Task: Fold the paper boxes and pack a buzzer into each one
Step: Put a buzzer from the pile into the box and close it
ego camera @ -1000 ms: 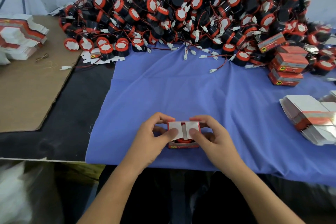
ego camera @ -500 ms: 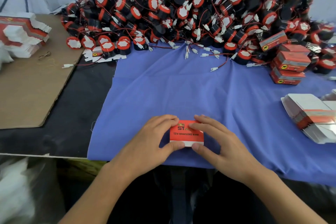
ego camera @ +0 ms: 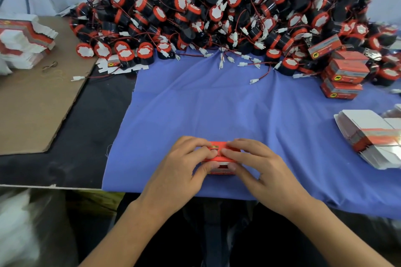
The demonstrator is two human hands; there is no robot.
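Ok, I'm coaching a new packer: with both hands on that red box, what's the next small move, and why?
Probably press the lid flap fully home. The left hand and right hand both hold the red box on the blue cloth, fingers on top, thumbs at its front, where a white strip shows under the lid edge, so it looks not quite shut.

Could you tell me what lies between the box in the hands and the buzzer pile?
In the head view, only bare blue cloth lies between the box and the buzzer pile, save loose plugs at the pile's edge.
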